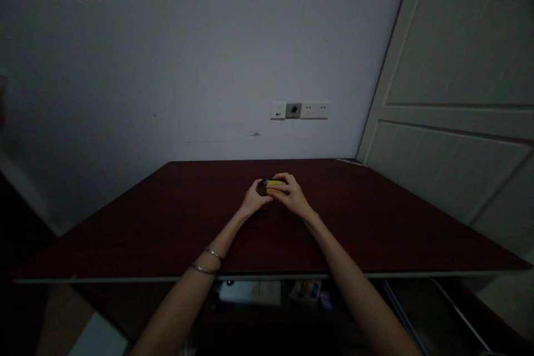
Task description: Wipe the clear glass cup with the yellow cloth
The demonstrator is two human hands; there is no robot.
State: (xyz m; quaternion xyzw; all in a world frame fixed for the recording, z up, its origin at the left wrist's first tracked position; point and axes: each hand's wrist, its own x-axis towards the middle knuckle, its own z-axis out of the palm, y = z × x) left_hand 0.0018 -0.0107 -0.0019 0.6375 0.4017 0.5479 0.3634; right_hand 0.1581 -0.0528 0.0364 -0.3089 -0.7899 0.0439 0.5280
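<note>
Head — left hand (253,200), right hand (292,196) — around block (275,186)

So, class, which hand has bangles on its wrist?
The left hand: two thin metal bangles circle its wrist, while the right hand has a bare wrist.

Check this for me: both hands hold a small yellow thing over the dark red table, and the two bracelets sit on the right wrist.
One point is wrong. The head view shows the two bracelets on the left wrist, not the right. The rest stands: the left hand and the right hand both hold the small yellow thing over the dark red table.
</note>
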